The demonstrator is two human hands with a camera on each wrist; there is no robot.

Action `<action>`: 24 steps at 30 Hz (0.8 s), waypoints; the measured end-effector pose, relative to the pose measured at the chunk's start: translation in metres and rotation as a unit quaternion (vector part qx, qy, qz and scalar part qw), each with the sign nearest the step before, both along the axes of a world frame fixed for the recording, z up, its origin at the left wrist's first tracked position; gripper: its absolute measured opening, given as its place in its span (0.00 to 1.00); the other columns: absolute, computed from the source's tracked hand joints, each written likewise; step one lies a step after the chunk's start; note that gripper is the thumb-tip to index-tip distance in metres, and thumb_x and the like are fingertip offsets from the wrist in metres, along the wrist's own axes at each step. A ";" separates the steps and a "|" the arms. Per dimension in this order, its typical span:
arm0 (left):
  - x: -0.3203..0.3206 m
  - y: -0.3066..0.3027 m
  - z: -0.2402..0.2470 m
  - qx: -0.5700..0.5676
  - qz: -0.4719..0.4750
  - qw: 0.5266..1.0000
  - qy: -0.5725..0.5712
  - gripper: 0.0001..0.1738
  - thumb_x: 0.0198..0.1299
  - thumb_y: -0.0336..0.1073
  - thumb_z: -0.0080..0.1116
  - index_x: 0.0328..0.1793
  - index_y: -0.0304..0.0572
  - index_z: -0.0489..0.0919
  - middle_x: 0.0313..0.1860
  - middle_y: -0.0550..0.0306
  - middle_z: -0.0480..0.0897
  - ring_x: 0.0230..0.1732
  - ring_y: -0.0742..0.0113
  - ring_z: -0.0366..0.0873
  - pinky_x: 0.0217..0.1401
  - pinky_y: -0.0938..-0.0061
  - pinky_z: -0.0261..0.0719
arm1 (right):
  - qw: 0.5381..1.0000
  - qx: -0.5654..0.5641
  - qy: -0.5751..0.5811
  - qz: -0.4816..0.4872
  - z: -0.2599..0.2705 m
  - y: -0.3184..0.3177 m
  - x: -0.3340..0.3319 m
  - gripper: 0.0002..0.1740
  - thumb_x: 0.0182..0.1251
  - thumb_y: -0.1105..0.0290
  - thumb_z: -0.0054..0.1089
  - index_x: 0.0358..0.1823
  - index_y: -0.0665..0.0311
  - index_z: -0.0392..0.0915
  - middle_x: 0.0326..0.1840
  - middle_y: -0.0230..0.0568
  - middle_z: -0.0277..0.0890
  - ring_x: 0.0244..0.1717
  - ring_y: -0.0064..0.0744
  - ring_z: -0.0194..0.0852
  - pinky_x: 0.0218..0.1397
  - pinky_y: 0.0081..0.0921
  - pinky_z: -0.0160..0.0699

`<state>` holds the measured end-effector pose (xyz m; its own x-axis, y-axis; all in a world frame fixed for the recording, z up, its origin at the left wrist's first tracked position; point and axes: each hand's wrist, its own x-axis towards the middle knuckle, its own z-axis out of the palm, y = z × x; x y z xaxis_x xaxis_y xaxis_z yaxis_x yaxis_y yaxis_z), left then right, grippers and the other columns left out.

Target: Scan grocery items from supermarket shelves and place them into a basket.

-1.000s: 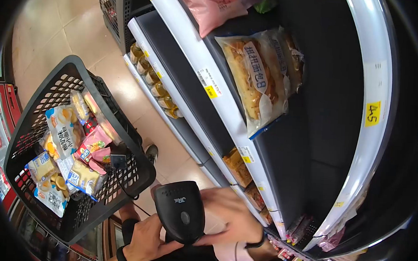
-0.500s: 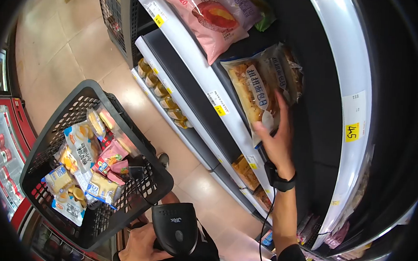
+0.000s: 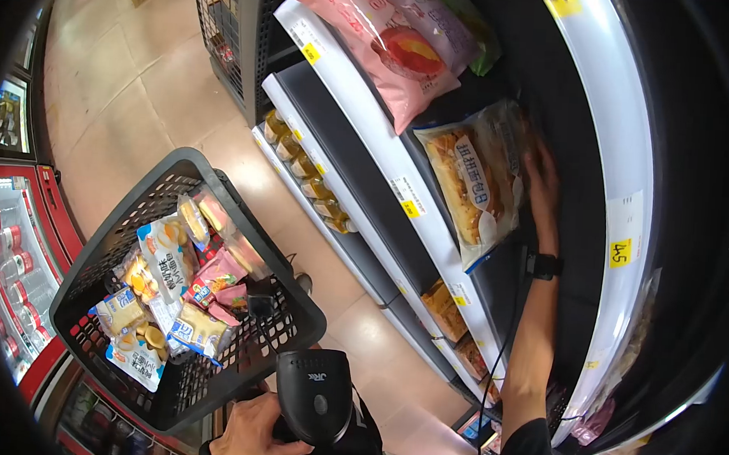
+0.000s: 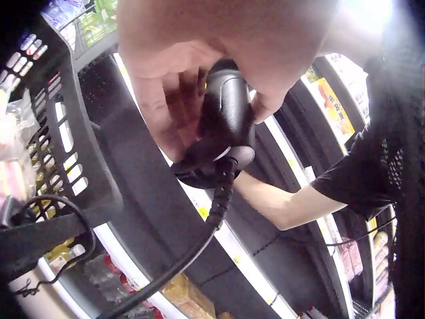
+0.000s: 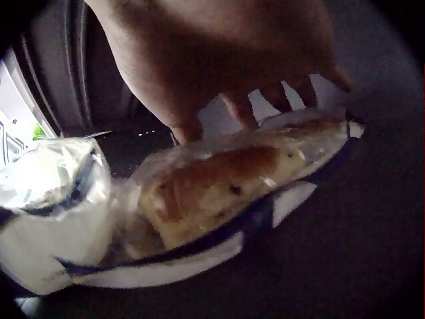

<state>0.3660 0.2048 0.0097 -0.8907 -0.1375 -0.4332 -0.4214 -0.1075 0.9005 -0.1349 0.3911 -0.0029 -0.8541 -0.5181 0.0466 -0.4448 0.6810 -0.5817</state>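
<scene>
My left hand [image 3: 246, 435] grips a black barcode scanner [image 3: 314, 394] at the bottom of the head view. In the left wrist view its fingers wrap the scanner's handle [image 4: 226, 106], and a cable [image 4: 222, 199] runs from the base. On the shelf lie two bagged loaves, a front bread bag [image 3: 466, 179] and a rear one [image 3: 511, 140] overlapping it. My right hand [image 3: 542, 175] reaches along the rear side of these bags. In the right wrist view its spread fingers [image 5: 239, 109] extend down to the top edge of a bread bag [image 5: 219, 179].
A black shopping basket [image 3: 117, 223] holding several snack packs stands at left. Pink puffy bags [image 3: 390, 56] lie farther up the shelf. White shelf edges [image 3: 430, 231] carry yellow price tags. Bottles [image 3: 306, 171] stand on a lower shelf. A wrist-camera cable [image 3: 502, 358] hangs beside my right arm.
My right hand left the scanner, came over the front bread bag, then moved to the bags' rear side. My left hand keeps holding the scanner. The head view has shifted.
</scene>
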 end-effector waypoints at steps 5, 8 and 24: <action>0.004 -0.009 0.005 -0.003 0.001 1.000 0.021 0.36 0.44 0.44 0.74 0.57 0.32 0.75 0.44 0.40 0.82 0.43 0.43 0.82 0.45 0.61 0.80 | 0.997 -0.007 0.065 0.049 0.045 -0.075 0.042 0.36 0.68 0.53 0.61 0.72 0.63 0.65 0.75 0.51 0.60 0.76 0.46 0.55 0.78 0.41 0.52; 0.012 -0.014 0.008 -0.019 0.009 0.999 0.043 0.36 0.44 0.44 0.74 0.58 0.33 0.75 0.45 0.39 0.82 0.46 0.41 0.82 0.49 0.60 0.79 | 0.987 0.051 0.115 0.103 0.059 -0.113 0.059 0.31 0.66 0.55 0.63 0.67 0.59 0.70 0.74 0.51 0.61 0.76 0.48 0.56 0.78 0.42 0.52; 0.051 -0.037 0.034 -0.025 0.070 0.997 -0.012 0.25 0.48 0.37 0.73 0.51 0.36 0.78 0.38 0.44 0.83 0.39 0.50 0.83 0.44 0.65 0.79 | 0.989 -0.004 0.051 0.136 0.038 -0.191 0.022 0.25 0.66 0.71 0.60 0.64 0.64 0.72 0.65 0.48 0.73 0.66 0.40 0.69 0.70 0.30 0.63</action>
<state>0.4166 0.1682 0.0438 -0.8510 -0.2817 -0.4432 -0.4267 -0.1212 0.8962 -0.1132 0.2000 0.0352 -0.6738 -0.7274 0.1302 -0.6676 0.5236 -0.5294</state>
